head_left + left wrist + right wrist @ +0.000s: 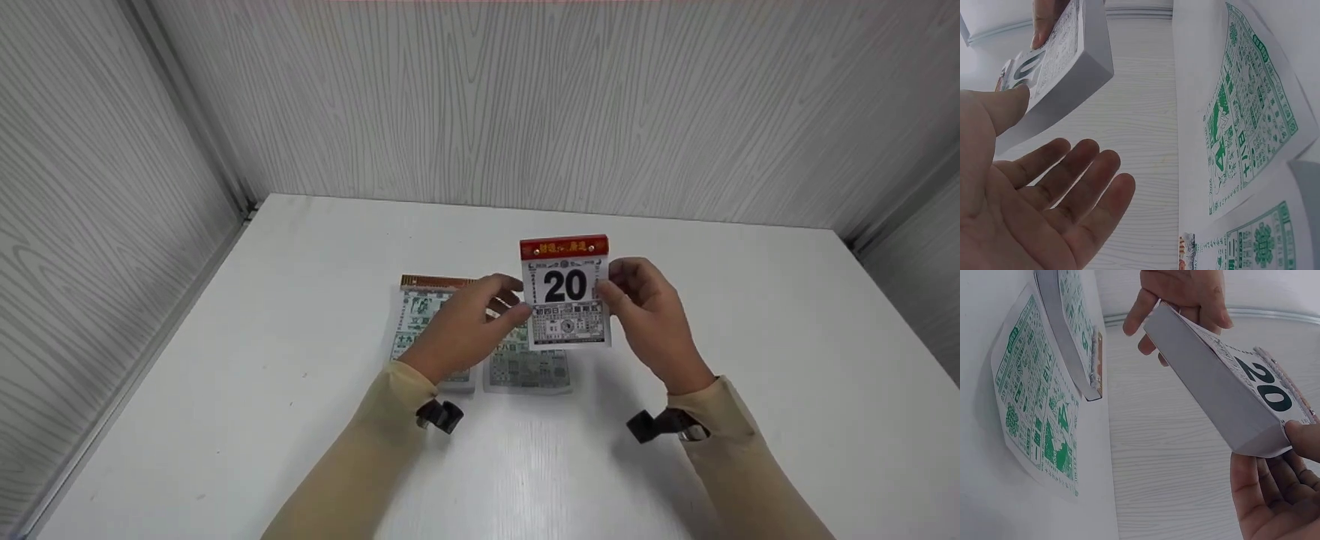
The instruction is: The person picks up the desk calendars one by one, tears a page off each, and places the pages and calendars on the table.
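Landmark: the tear-off calendar block [565, 292] showing "20", held up off the white counter [750, 360], red binding strip at the top, face toward the person.

Left to right:
- Second calendar pad [420, 315] lies flat on the counter, left of and below the block, orange strip at its far end, partly covered by the left hand. Green print on top.
- Left hand [469, 330] is at the block's left edge. The thumb touches the front page near the "20". In the left wrist view the fingers [1081, 185] lie straight and spread, behind the block, not curled round it. So open, steadying only.
- Loose torn page [527, 369] lies flat on the counter directly below the block, just beside the flat pad.
- Block itself: long axis runs top to bottom, binding up, free page edges down. Thick stack of pages visible from the side in the right wrist view [1213, 388].
- Right hand [649, 315] is at the block's right edge, thumb on the front corner, fingers curled behind the stack. This hand grips the block and carries its weight, as far as I can judge.

Key relation: the block sits between both hands, both touching. Left thumb is on the front sheet.
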`<state>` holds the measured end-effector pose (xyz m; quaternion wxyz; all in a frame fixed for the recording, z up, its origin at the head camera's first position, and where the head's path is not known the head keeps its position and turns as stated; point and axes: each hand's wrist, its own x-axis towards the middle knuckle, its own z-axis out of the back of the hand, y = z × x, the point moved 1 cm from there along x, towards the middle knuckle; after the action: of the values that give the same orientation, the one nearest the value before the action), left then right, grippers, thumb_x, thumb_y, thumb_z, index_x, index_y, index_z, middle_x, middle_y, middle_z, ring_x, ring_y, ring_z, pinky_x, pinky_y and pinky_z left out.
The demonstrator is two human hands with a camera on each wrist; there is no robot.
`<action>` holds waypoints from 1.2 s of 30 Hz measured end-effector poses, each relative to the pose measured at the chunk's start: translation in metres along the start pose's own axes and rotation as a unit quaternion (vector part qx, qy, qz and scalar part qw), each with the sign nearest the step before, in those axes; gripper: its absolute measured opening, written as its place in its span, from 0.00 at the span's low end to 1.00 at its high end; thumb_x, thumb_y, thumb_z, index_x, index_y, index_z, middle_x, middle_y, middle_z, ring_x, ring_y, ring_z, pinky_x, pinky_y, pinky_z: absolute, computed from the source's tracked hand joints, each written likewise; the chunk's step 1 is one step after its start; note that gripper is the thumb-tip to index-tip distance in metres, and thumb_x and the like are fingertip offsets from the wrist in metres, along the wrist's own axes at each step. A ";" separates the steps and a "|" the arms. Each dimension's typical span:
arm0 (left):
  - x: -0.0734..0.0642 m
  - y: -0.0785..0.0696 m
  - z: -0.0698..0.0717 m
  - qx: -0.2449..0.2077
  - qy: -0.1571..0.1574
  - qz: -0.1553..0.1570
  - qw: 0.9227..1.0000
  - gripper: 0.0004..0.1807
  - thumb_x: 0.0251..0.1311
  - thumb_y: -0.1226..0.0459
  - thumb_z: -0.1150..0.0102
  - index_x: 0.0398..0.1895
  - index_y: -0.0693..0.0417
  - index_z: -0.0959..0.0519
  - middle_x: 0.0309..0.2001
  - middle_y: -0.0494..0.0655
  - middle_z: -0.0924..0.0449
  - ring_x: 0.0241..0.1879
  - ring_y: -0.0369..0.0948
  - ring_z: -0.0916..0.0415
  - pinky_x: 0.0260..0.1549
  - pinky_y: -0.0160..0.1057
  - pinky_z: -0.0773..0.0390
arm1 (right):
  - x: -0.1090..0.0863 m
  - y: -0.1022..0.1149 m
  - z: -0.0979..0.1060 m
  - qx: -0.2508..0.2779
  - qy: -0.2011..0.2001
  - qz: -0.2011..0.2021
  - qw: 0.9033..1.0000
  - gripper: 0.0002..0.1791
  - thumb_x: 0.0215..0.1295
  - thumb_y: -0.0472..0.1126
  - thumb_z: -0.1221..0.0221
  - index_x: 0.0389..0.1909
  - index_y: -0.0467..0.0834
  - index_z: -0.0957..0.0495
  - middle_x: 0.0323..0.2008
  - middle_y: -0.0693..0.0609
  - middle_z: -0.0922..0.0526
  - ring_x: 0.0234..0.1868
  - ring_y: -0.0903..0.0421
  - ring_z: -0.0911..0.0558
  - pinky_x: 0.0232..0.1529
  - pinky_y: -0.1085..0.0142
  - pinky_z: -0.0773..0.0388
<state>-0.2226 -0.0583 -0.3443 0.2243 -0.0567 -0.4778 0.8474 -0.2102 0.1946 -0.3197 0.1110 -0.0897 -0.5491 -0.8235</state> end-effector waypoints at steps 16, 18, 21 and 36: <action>0.002 -0.002 0.001 -0.066 0.001 -0.010 0.998 0.26 0.76 0.45 0.47 0.69 0.45 0.30 0.54 0.41 0.21 0.51 0.38 0.21 0.50 0.44 0.18 | 0.000 -0.005 -0.008 0.035 0.050 -0.025 0.998 0.16 0.77 0.41 0.40 0.57 0.37 0.28 0.46 0.42 0.19 0.45 0.51 0.19 0.43 0.64 0.16; 0.003 0.000 0.001 -0.080 0.009 -0.009 0.997 0.24 0.77 0.47 0.48 0.69 0.46 0.32 0.55 0.42 0.22 0.50 0.39 0.21 0.48 0.43 0.17 | 0.000 -0.006 -0.008 0.037 0.057 -0.034 0.997 0.17 0.76 0.41 0.39 0.57 0.38 0.29 0.47 0.42 0.19 0.45 0.50 0.18 0.43 0.63 0.15; 0.004 0.001 0.000 -0.093 0.014 -0.010 0.996 0.22 0.79 0.50 0.49 0.69 0.47 0.32 0.54 0.42 0.23 0.50 0.39 0.21 0.48 0.41 0.16 | 0.001 -0.006 -0.007 0.040 0.074 -0.045 0.995 0.18 0.75 0.42 0.38 0.58 0.37 0.29 0.48 0.41 0.20 0.46 0.49 0.17 0.44 0.61 0.14; 0.002 -0.010 0.002 -0.181 -0.008 -0.031 0.983 0.17 0.78 0.55 0.47 0.63 0.51 0.28 0.51 0.45 0.19 0.47 0.43 0.17 0.43 0.47 0.14 | 0.003 -0.001 -0.004 0.062 0.069 -0.043 0.995 0.24 0.76 0.49 0.39 0.65 0.40 0.28 0.52 0.42 0.19 0.50 0.48 0.17 0.48 0.61 0.15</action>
<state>-0.2219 -0.0545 -0.3346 0.2329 -0.0743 -0.6265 0.7401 -0.2129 0.1909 -0.3213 0.1186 -0.0015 -0.5933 -0.7962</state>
